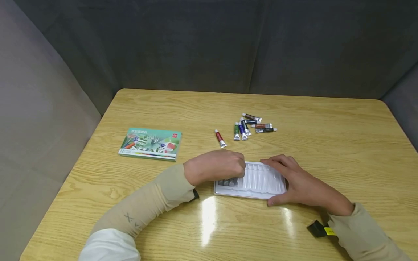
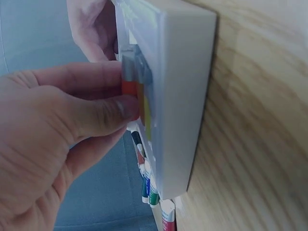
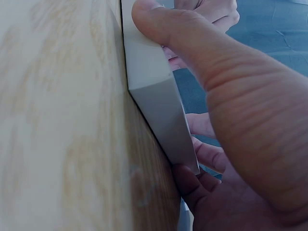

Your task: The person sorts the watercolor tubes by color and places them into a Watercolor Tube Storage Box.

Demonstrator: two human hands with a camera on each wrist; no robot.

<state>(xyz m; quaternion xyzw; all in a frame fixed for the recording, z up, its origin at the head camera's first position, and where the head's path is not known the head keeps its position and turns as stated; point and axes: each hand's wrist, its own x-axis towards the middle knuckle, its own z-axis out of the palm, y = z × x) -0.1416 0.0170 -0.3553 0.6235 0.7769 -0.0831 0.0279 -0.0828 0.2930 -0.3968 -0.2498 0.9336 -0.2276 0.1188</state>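
Note:
A white plastic paint tray lies on the table with several paint tubes in the slots at its left end; the slots to the right hold nothing. My left hand is over that left end. In the left wrist view its thumb and forefinger pinch an orange paint tube at the tray, beside a yellow tube. My right hand grips the tray's right end, thumb at the near side and fingers at the far side. In the right wrist view the thumb rests against the tray's wall.
Behind the tray lie a red paint tube and a loose group including green, blue and brown tubes. A flat green illustrated paint box lies at the left. Dark cloth hangs behind the wooden table.

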